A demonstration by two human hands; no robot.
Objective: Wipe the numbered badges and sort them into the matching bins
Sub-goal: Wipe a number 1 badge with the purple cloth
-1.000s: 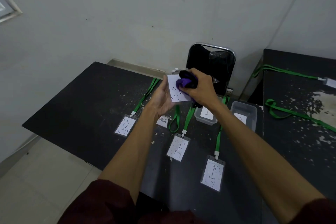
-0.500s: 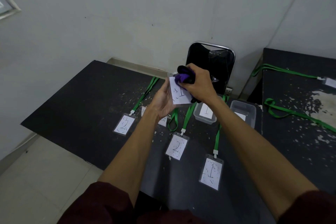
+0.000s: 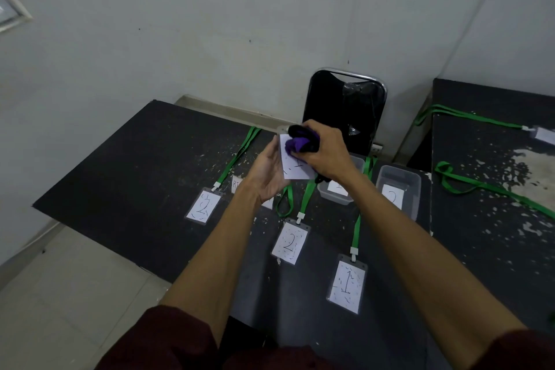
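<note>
Held badge [image 3: 295, 168], cloth-pressed, tilted.

I am in a bare back room, something like a plain office or storeroom set up for a sorting job. The walls [image 3: 210, 24] around me are unpainted-looking grey-white, scuffed and empty, and the floor [image 3: 60, 294] is pale tile. My bench [image 3: 126, 177] is a black board with its surface flaking in white chips, and a second bench [image 3: 492, 219] beside it is worn the same way. A black folding chair [image 3: 345, 105] with a metal frame stands against the wall. Two small clear plastic bins [image 3: 411, 180] with handwritten number slips sit on my bench.
</note>
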